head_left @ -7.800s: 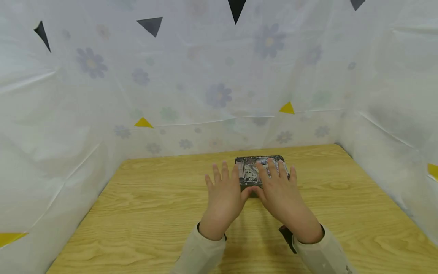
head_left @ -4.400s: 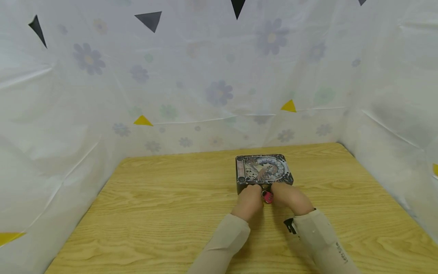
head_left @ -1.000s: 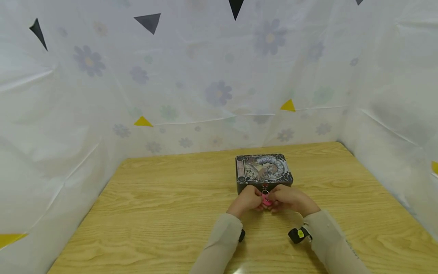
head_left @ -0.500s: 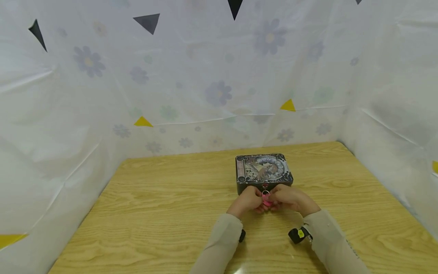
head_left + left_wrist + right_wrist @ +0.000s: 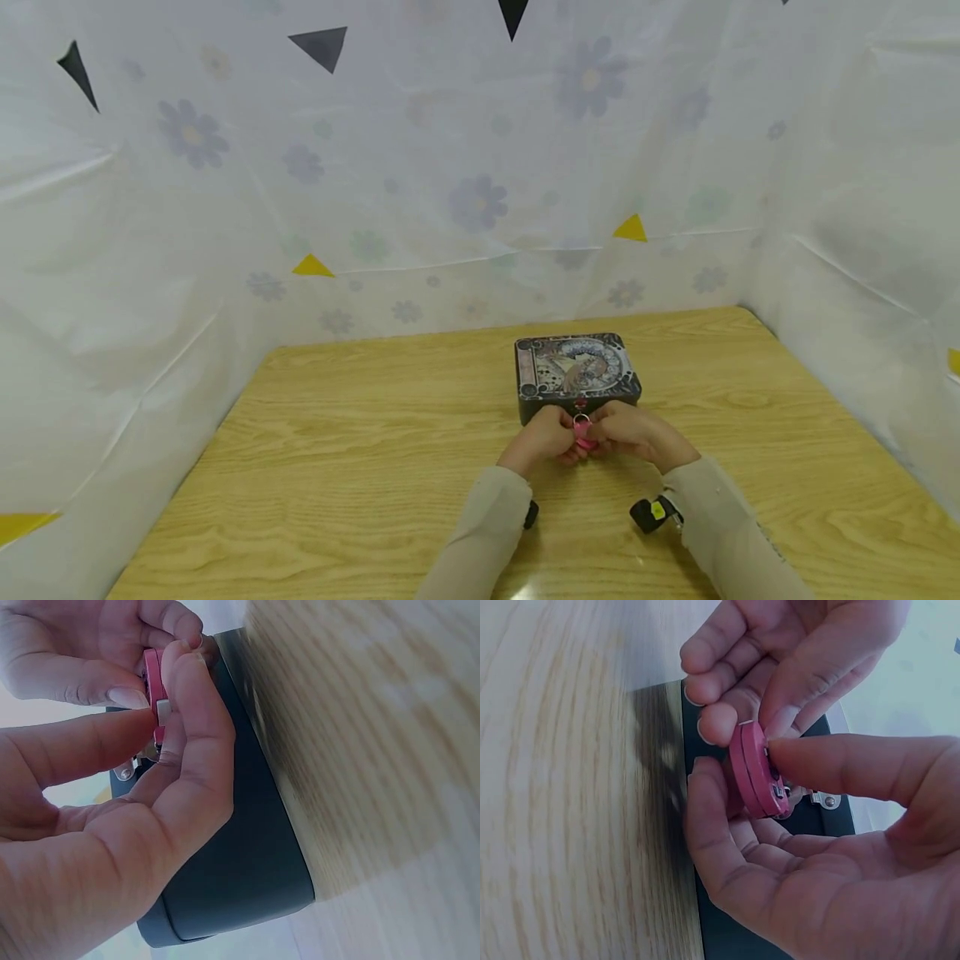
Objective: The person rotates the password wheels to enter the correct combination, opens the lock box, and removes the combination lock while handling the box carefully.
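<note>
A dark tin box (image 5: 577, 367) with a printed lid lies toward the back of the table, lid down. At its front clasp hangs a small pink padlock (image 5: 584, 433), its metal shackle upward. My left hand (image 5: 542, 437) pinches the padlock's left side between thumb and fingers. From the other side my right hand (image 5: 637, 432) holds it too, fingers curled behind. In the right wrist view the right thumb presses on the face of the padlock (image 5: 751, 769), beside small dark and metal parts. A metal clasp plate (image 5: 826, 800) shows on the box behind.
The wooden table (image 5: 360, 450) spreads around the box. White flower-printed sheeting (image 5: 420, 167) hangs behind and at both sides, with black and yellow triangles on it. A black wrist strap (image 5: 651, 515) hangs below the right sleeve.
Earlier both hands lay spread over the box lid, then moved down to its front clasp. Now they hold the padlock between them. Over the last second they have stayed nearly still.
</note>
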`<state>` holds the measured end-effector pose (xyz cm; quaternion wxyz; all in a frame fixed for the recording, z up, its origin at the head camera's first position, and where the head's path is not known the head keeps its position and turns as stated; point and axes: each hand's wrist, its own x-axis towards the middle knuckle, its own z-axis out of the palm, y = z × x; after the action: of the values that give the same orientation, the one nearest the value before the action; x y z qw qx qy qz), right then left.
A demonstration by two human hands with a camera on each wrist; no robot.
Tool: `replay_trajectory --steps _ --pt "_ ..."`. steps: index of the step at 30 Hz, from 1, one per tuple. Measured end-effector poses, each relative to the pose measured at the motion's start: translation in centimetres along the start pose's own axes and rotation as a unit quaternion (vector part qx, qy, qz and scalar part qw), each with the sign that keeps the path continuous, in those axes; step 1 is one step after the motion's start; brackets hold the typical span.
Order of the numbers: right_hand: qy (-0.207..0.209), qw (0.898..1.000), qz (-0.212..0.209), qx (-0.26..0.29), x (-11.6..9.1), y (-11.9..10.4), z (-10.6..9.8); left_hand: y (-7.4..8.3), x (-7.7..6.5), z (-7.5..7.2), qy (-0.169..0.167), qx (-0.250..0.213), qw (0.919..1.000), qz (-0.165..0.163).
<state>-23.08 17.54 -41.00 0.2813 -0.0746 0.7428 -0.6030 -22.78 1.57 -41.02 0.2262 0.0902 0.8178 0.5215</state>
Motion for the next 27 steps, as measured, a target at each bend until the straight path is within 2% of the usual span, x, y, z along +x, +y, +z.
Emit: replay_trajectory --steps 12,27 --pt "0.02 1.0 0.012 -0.008 -0.13 -0.18 0.2 -0.2 0.25 0.04 0.01 -0.008 0.9999 0.0" --pt "-0.003 1.0 -0.003 -0.011 0.11 0.01 0.02 -0.16 0.29 0.08 0.013 -0.013 0.9998 -0.012"
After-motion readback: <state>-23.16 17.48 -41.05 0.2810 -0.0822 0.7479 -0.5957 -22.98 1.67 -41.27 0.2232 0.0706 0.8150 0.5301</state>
